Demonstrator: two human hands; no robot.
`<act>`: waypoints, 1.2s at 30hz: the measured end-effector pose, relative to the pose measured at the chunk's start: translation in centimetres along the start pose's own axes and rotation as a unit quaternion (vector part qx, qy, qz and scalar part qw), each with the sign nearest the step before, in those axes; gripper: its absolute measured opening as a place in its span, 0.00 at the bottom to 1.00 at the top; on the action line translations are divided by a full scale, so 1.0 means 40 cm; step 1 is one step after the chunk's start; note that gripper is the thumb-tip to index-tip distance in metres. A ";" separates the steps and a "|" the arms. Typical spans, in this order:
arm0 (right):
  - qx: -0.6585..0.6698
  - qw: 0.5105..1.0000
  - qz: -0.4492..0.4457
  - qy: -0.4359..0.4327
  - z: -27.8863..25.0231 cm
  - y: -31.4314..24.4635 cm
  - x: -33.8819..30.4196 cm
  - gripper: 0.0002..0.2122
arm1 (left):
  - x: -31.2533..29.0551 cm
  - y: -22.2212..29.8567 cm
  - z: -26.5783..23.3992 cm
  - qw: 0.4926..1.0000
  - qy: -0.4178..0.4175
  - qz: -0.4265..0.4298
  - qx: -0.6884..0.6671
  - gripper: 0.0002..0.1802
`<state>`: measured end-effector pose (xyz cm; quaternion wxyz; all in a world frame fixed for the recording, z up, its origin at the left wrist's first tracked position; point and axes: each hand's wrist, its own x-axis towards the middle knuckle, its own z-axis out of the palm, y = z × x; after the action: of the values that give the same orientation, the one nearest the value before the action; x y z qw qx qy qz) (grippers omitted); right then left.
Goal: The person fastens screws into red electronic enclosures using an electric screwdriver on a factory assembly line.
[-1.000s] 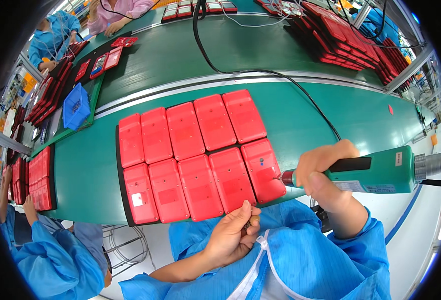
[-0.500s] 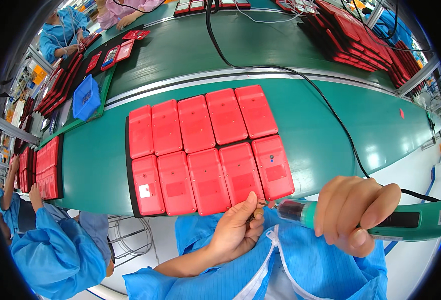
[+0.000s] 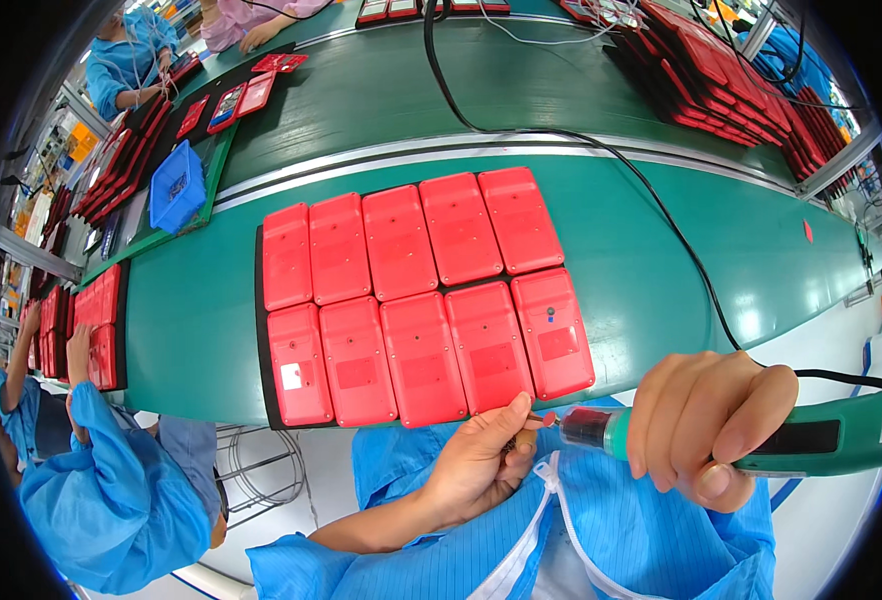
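Note:
My right hand [image 3: 706, 425] grips a green electric screwdriver [image 3: 811, 440] held level just off the table's near edge, its dark tip pointing left. My left hand [image 3: 476, 465] is pinched at that tip, fingertips touching the bit; whatever small part it holds is too small to make out. Just beyond both hands lies a block of several red rectangular cases [image 3: 421, 295] in two rows on a black mat, on the green table [image 3: 661, 260]. The screwdriver's black cable [image 3: 661, 225] runs across the table toward the far side.
A blue bin [image 3: 176, 185] stands at the left on the table. Stacks of red cases [image 3: 731, 75] sit at the back right and more red cases [image 3: 96, 320] at the far left. A person in a blue coat [image 3: 111, 490] works at lower left, another [image 3: 126, 55] at the back left.
My right hand has drawn the screwdriver back from the red cases, down toward my body. My left hand has come up and closed its fingertips on the bit.

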<state>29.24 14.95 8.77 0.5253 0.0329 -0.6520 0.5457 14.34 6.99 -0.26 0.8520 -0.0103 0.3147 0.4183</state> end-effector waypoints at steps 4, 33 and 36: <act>0.009 1.000 -0.007 0.023 0.008 0.021 0.010 0.09 | -0.014 0.000 -0.021 0.994 -0.081 0.019 -0.065 0.17; -0.072 0.996 0.055 -0.020 0.016 0.103 0.040 0.14 | -0.076 0.008 -0.115 0.990 -0.054 0.092 0.089 0.20; 0.014 0.999 0.038 0.024 0.028 0.076 0.041 0.13 | -0.073 0.024 -0.088 0.990 -0.062 0.094 0.088 0.19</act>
<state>25.88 16.20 8.05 0.5190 0.0029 -0.6323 0.5751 10.47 4.55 -1.24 0.8242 0.1205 0.2968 0.4670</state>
